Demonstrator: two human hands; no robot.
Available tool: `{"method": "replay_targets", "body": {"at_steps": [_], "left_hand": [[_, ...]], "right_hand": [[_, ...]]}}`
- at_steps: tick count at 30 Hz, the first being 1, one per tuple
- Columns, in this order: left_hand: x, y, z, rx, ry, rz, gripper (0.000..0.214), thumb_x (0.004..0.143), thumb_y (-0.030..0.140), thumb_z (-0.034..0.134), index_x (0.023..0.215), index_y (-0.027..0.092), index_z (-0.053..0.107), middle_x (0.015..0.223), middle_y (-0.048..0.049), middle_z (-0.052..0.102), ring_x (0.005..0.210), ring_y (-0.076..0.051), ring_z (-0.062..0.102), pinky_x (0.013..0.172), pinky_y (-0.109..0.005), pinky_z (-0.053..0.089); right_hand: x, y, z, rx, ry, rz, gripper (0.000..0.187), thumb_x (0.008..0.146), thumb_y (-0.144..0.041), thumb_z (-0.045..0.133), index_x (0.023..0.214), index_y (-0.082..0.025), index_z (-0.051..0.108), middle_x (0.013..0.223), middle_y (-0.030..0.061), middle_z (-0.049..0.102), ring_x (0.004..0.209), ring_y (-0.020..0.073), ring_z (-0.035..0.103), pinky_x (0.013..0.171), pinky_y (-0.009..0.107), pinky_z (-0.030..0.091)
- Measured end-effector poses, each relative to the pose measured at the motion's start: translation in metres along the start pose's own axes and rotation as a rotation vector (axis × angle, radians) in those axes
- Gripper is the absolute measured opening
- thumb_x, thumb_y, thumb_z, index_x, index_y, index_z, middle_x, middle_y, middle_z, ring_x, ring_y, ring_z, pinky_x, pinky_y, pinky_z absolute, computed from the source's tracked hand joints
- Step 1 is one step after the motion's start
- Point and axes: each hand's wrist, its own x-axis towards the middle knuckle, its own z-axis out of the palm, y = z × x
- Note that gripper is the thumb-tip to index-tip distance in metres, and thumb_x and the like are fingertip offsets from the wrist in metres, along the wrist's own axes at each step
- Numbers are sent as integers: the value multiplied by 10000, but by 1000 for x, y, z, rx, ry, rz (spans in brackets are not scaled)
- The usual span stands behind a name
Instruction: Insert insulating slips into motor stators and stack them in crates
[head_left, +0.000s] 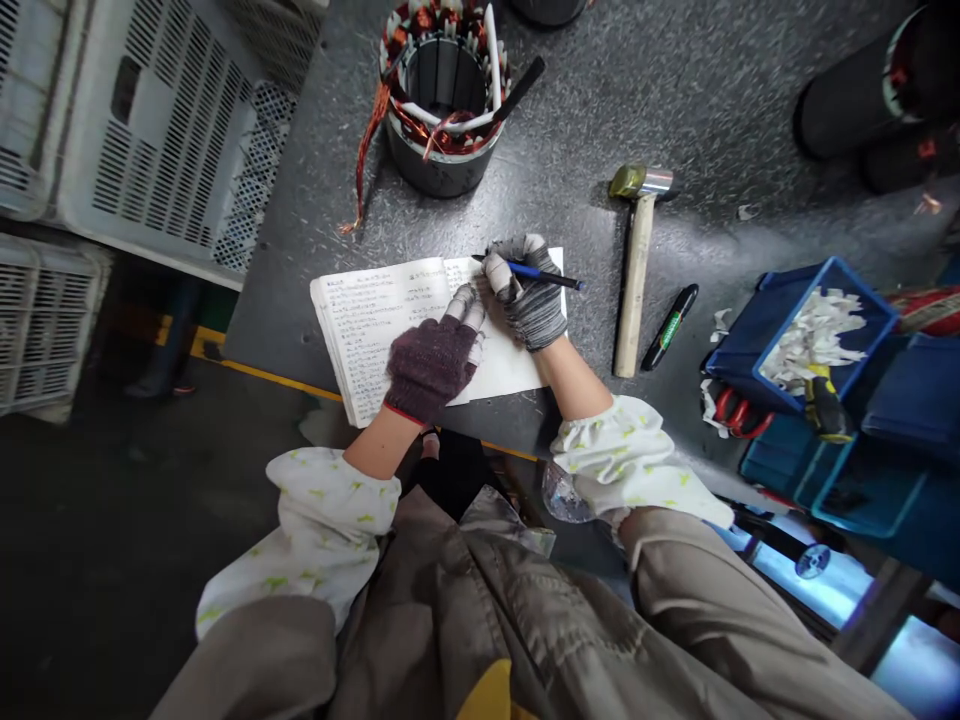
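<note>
An open notebook (360, 340) with handwritten lines lies at the near edge of the dark worktable. My left hand (435, 360), in a dark purple glove with pale fingertip coverings, rests flat across its middle with the fingers stretched out. In a grey striped glove, my right hand (529, 295) pinches a blue pen (544, 274) over the upper part of the right-hand page. The pen's tip side is at the page's top, partly hidden by the fingers. Beyond the notebook stands a motor stator (442, 165) with copper windings and loose wire ends.
Right of the notebook lie a hammer (636, 270) and a black marker (670, 328). Blue bins (739, 320) sit at the right, one holding white scraps and a screwdriver (827, 405). Red-handled pliers (739, 412) lie by them. Plastic crates (165, 130) stand left; another cylindrical stator (847, 110) is far right.
</note>
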Motion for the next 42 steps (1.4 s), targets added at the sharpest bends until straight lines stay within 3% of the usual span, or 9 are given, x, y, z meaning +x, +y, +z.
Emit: {"method": "replay_targets", "body": {"at_steps": [6, 14, 20, 28, 42], "left_hand": [[-1, 2, -6, -21, -36, -7, 718, 1124, 361, 512, 1839, 300, 477, 1920, -125, 391, 1149, -375, 817, 893, -518, 658], [-4, -1, -3, -32, -17, 13, 786, 1076, 348, 592, 1849, 308, 454, 1917, -127, 393, 1118, -374, 822, 880, -519, 667], [-2, 0, -2, -20, -39, -33, 761, 1104, 377, 579, 1851, 306, 453, 1941, -124, 323, 1125, -377, 823, 868, -513, 666], [-1, -1, -2, -19, -24, -15, 773, 1056, 343, 606, 1820, 284, 504, 1910, -139, 409, 1086, -368, 828, 849, -508, 666], [0, 3, -9, -41, -91, -68, 774, 1086, 353, 562, 1851, 301, 458, 1929, -100, 340, 1147, -364, 829, 903, -495, 675]], "right_hand": [[-5, 20, -3, -6, 21, 28, 393, 977, -636, 895, 979, -290, 707, 1032, 68, 833, 1141, 299, 823, 1160, 557, 713], [-7, 17, 3, 23, 58, 45, 386, 965, -591, 930, 1000, -280, 702, 1066, 94, 814, 1239, 325, 801, 1119, 541, 721], [-6, 16, 2, 1, 59, 54, 388, 965, -605, 926, 985, -284, 710, 1035, 82, 812, 1197, 319, 813, 1124, 544, 721], [-10, 17, 6, -11, 68, 48, 350, 971, -567, 932, 1041, -285, 737, 1054, 64, 807, 1259, 320, 808, 1154, 563, 717], [-9, 42, 4, -81, 79, -200, 489, 1067, -755, 753, 1062, -266, 760, 992, 46, 816, 1030, 264, 837, 1089, 529, 729]]}}
